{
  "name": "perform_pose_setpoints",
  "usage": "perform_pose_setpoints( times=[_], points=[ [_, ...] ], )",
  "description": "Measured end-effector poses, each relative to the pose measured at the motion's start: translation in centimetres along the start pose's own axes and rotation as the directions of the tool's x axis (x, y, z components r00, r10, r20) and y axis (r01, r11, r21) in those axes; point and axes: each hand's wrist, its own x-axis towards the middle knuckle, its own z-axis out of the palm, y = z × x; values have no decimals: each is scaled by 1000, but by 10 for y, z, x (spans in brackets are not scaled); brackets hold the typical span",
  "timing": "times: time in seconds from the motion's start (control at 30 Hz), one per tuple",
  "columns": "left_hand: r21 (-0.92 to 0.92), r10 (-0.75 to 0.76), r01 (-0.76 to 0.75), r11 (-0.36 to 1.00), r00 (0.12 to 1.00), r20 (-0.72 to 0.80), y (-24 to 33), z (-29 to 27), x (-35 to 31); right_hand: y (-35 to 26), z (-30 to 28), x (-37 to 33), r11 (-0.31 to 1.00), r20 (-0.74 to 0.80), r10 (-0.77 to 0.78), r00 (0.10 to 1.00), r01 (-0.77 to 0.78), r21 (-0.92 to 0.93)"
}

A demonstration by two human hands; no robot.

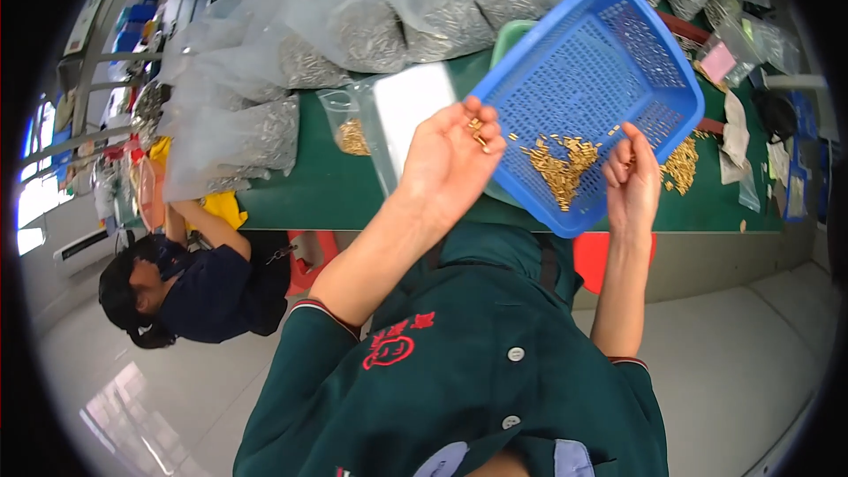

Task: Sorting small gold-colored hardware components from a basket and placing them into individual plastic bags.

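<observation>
My left hand (452, 157) is turned palm up at the left side of a blue plastic basket (570, 57). Its curled fingers hold a few small brass pieces (478, 134). Over the basket's near right side is my right hand (633, 178), index finger extended and the other fingers curled in; what they hold, if anything, is hidden. A heap of small brass pieces (564, 168) lies in the near end of the perforated basket. More brass pieces (681, 166) are piled on the green table (331, 199), just right of the basket.
Clear bags of silvery metal parts (358, 35) line the table's far side. A small bag of brass pieces (352, 135) lies by a white sheet (413, 97). Part of a green container (512, 37) shows behind the basket. Another person (199, 287) sits at the left.
</observation>
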Motion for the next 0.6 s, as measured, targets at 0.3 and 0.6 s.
perform_pose_setpoints(
  times=[0.3,0.6],
  points=[
    [979,386,74,-192,923,6,199,-74,45,20,5,6,975,36,202,979,-204,82],
    [372,10,75,-925,985,-174,233,-77,75,20,-2,5,976,28,190,981,-192,105]
  ],
)
